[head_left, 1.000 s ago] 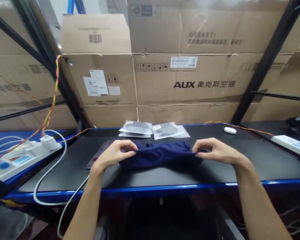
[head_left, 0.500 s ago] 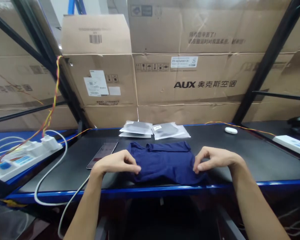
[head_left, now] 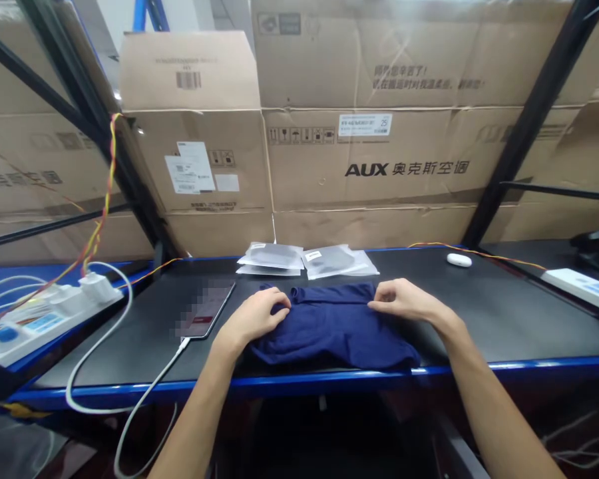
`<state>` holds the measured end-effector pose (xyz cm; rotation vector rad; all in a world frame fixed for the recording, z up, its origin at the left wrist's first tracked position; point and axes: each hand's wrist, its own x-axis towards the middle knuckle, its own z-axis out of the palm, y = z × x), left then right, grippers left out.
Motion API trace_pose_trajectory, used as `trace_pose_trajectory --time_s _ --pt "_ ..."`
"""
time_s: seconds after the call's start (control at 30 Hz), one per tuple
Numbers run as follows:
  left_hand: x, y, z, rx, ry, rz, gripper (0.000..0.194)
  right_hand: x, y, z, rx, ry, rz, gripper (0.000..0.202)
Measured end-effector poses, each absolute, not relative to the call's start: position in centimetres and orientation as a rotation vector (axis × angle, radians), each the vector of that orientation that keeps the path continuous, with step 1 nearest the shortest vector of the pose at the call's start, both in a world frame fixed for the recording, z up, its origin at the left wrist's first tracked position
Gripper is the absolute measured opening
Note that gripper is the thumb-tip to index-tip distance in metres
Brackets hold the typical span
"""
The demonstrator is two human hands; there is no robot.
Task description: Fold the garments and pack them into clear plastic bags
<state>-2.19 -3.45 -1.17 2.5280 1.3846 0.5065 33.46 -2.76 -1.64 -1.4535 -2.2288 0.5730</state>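
Between your left hand and right hand: navy cloth on the black bench, partly neatened.

Done, as I read it: cloth laid down, doubled band along the side beyond your fingers. Remaining, my guess: part nearest you is wrinkled, not smoothed, and its near corner on your right hand's side splays out at the bench edge. Your fingers are bent at the two far corners, seemingly touching fabric; can't tell if either hand pinches it or just rests. Hidden: far corner under your left fingers, plus layer count below. Phone outside your left hand has its screen partly masked; print on the packets beyond your hands is unreadable.
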Motion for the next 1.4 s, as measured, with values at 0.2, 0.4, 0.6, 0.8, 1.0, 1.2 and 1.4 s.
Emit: trace_pose_trajectory --time_s 0.2,0.4,0.6,0.8,1.0,1.2,1.4 --pt "-2.1 -3.7 -1.5 2.476 1.458 0.542 0.029 33.8 -2.4 -2.2 -1.438 -2.207 0.45 0.02" --pt "-1.3 -2.1 -0.6 2.628 1.514 0.353 0.044 33.5 -1.7 -2.9 -1.486 -2.246 0.304 0.026" --pt "-0.3 -0.4 0.1 2.725 1.517 0.285 0.02 33.7 -2.1 -2.6 -1.446 -2.259 0.311 0.021" --pt "-0.5 1.2 0.3 2.396 1.461 0.503 0.028 34.4 -0.4 -0.3 -1.285 -2.137 0.327 0.023" --pt "0.3 3.6 0.3 2.154 1.551 0.345 0.028 34.0 4.0 -0.2 -1.503 -2.161 0.432 0.021" --pt "0.9 4.7 -1.2 2.287 1.689 0.375 0.027 33.4 6.1 -2.8 -1.609 -2.152 0.293 0.014" --pt "0.7 4.7 -2.1 2.411 1.769 0.543 0.022 32.4 4.8 -2.5 -1.615 -2.093 0.072 0.018"
